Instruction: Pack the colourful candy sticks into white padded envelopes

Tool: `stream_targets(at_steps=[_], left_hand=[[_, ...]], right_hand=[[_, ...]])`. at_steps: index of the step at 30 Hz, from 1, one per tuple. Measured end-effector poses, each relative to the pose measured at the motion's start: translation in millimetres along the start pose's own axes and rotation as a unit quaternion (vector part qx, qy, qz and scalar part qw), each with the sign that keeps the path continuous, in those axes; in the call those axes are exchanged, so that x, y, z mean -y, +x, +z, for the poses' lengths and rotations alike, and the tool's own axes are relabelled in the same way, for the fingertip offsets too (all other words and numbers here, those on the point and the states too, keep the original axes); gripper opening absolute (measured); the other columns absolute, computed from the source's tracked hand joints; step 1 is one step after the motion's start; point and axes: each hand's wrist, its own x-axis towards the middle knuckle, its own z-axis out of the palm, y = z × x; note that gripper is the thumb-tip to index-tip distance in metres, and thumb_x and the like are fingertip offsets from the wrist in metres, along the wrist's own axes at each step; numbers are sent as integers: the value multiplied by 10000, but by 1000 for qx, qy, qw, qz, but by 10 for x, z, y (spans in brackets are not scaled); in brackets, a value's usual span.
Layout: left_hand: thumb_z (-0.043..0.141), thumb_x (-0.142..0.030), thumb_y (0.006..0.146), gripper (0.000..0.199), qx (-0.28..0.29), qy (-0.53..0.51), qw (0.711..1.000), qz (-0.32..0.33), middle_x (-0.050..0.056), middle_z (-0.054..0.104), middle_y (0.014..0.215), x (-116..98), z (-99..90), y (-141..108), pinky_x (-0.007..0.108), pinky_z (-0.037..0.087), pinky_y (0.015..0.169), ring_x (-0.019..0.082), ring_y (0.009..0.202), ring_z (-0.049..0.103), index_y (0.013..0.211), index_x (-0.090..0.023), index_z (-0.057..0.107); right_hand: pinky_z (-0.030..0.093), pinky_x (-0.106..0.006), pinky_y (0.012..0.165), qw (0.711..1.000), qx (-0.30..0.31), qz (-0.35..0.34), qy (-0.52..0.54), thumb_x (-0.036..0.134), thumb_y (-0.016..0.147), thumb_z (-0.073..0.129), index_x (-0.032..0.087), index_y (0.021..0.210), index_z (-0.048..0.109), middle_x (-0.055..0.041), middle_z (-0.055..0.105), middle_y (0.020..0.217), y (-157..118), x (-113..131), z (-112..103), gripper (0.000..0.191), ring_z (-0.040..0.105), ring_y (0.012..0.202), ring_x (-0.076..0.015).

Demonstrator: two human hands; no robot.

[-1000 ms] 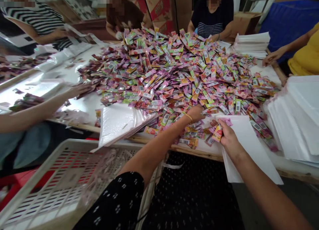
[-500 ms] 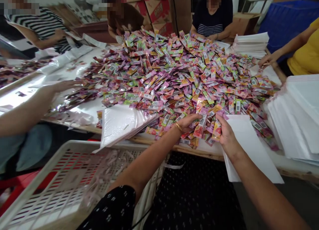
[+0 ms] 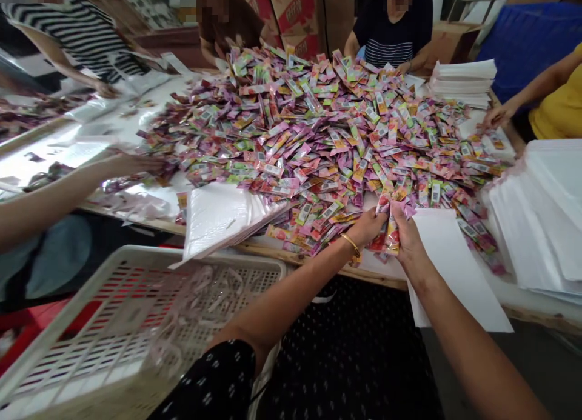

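Note:
Both my hands meet at the front edge of a big heap of small colourful snack packets [image 3: 291, 129]. My left hand [image 3: 369, 226] is closed on snack packets, its fingertips close against the other hand. Several snack packets [image 3: 391, 229] stand upright in my right hand [image 3: 407, 229], which is wrapped round their side; how many it holds I cannot tell. Beneath the right wrist a white envelope [image 3: 459, 268] lies partly over the table edge. A pile of white padded envelopes [image 3: 222, 220] rests left of my left arm.
A white plastic basket [image 3: 136, 256] with clear scraps stands below the table at left. Tall stacks of white envelopes [image 3: 541, 208] are at right. A co-worker's arm [image 3: 91, 177] reaches in from the left; other people sit around the far side. Cartons [image 3: 297, 14] stand behind.
My left hand has moved right, bringing its packets up against those in my right hand. The co-worker's hand at left has reached further into the heap.

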Motion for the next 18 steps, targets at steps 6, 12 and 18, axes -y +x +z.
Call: stream_targets(at_steps=[6, 12, 18], left_hand=[[426, -181, 927, 347, 84, 295, 949, 67, 214, 673, 1103, -233, 44, -62, 336, 494, 848, 250, 959, 653, 1169, -12, 609], [471, -252, 938, 277, 129, 276, 941, 146, 65, 700, 958, -233, -583, -145, 287, 475, 865, 170, 896, 621, 1048, -131, 695], [806, -289, 682, 211, -9, 334, 937, 99, 90, 620, 765, 253, -681, -322, 317, 440, 906, 279, 962, 605, 666, -174, 630]], right_hand=[[610, -318, 786, 998, -59, 9, -36, 255, 517, 859, 175, 885, 630, -29, 733, 890, 3, 66, -37, 441, 708, 895, -207], [621, -317, 655, 985, -166, 37, -3, 170, 710, 630, 148, 786, 601, 2, 657, 648, 64, 473, -280, 84, 639, 561, -129], [624, -292, 614, 986, -164, 33, -16, 103, 755, 588, 141, 747, 589, 20, 605, 584, -32, 608, -363, 38, 597, 499, -106]])
